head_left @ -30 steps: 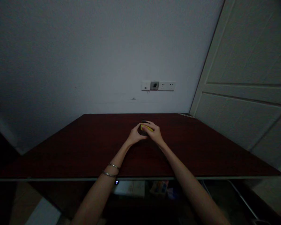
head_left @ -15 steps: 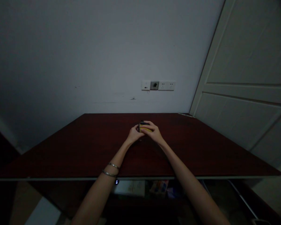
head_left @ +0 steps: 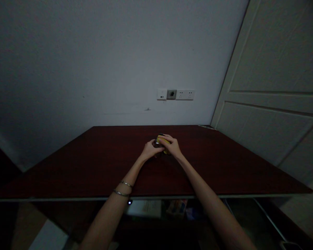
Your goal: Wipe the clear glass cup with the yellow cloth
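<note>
Both my hands meet over the middle of a dark red table (head_left: 94, 163). My left hand (head_left: 149, 150) and my right hand (head_left: 173, 147) are closed around a small yellow and black object (head_left: 162, 140), which sits low over the tabletop. Most of the object is hidden by my fingers, so I cannot make out what it is. Two thin bangles (head_left: 123, 188) circle my left wrist. The room is dim.
A white wall stands behind the table with a row of sockets (head_left: 175, 94). A white panelled door (head_left: 273, 90) is on the right. Below the table's front edge lie papers or boxes (head_left: 159, 207) in shadow.
My hands have stayed in place while turning the yellow and black object slightly between the fingers. The view has shifted a touch.
</note>
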A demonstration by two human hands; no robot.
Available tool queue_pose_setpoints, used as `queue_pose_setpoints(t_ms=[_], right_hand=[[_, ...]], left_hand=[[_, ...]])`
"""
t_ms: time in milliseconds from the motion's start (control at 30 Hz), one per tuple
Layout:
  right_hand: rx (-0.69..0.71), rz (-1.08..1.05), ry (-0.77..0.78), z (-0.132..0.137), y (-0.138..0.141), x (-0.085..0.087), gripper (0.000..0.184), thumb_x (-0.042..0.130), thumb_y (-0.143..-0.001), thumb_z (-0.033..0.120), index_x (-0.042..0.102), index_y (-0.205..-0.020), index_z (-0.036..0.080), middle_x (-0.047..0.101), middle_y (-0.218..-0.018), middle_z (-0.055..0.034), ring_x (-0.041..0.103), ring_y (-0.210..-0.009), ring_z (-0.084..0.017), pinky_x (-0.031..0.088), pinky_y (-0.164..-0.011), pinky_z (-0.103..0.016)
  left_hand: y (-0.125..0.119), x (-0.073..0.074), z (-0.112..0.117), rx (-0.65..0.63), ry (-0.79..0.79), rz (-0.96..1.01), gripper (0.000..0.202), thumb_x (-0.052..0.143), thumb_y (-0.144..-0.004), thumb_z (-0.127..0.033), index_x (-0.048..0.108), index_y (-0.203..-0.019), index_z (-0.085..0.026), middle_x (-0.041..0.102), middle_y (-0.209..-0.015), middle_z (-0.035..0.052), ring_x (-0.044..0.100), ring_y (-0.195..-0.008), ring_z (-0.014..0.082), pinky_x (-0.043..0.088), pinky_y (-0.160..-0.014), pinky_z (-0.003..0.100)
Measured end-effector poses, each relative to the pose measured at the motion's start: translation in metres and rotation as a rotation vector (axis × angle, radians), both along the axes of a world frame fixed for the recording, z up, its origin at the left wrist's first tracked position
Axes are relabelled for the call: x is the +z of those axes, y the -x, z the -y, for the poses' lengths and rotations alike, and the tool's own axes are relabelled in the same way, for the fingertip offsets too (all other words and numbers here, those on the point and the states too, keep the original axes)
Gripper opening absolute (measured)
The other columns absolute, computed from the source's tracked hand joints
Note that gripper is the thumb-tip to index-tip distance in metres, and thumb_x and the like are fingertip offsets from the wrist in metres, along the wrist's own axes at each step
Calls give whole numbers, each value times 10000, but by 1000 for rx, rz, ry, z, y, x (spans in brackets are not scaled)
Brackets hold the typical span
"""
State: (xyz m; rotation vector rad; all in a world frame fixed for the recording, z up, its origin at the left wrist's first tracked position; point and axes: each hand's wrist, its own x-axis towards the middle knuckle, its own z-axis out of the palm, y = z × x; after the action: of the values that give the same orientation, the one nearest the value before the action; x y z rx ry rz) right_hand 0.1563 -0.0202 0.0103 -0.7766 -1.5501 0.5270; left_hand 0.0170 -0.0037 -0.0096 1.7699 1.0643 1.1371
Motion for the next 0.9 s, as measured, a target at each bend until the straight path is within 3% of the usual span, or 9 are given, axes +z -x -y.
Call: queue_pose_setpoints(t_ms=[100,200,400,567,700,800,900], right_hand=[[70,58,-45,5,1,2,186,653,-674,315,699,-843,254,611,-1055,-44,549,-1000,-192,408,-901,-336],[42,25,-34,5,3,2,196,656,-670,325,701,-840,240,623,-1031,-52,557,-984,-198,416,-889,-337],[44,-197,199,-11,-2,-3,335,607,-687,411,681,-908,170,673,-952,-76,601,-911,-219,450,-847,-358],[259,-176,243,-6,-10,4,399,581,-699,374,611,-1061,211,607,-1124,-43,552,-1035,-217,412,-912,-342],[460,-76,249,4,-13,9,659,646,-615,276,444,-1241,267,532,-1227,-35,533,-1068,-227,440,-881,-339],[449,-15,231,6,-9,7,821,707,-548,230,362,-1291,270,488,-1267,-55,501,-1108,-215,419,-917,-339],[382,-34,215,4,-3,2,849,737,-523,234,364,-1285,254,487,-1262,-74,492,-1117,-198,397,-946,-339]], left_hand=[[2,0,-1,1,-23,19,510,671,-602,-271,546,-1078,-138,616,-864,53,566,-600,120,451,-374,181],[2,1,1,-21,-42,23,502,669,-613,-293,549,-1077,-143,610,-858,48,560,-589,115,449,-368,177],[1,7,8,-107,-2,5,589,701,-581,-402,540,-1080,-135,614,-836,52,547,-561,108,444,-361,176],[4,11,6,-147,74,132,527,690,-586,-437,569,-977,-106,597,-795,51,557,-569,119,466,-373,201],[10,14,3,-197,216,212,479,614,-641,-523,558,-821,-82,516,-560,-7,435,-378,58,483,-383,253],[13,15,3,-238,280,222,506,561,-659,-583,534,-773,-90,466,-493,-36,341,-322,21,489,-398,257],[13,12,2,-254,308,219,530,547,-650,-611,528,-756,-91,443,-465,-45,335,-324,21,494,-411,260]])
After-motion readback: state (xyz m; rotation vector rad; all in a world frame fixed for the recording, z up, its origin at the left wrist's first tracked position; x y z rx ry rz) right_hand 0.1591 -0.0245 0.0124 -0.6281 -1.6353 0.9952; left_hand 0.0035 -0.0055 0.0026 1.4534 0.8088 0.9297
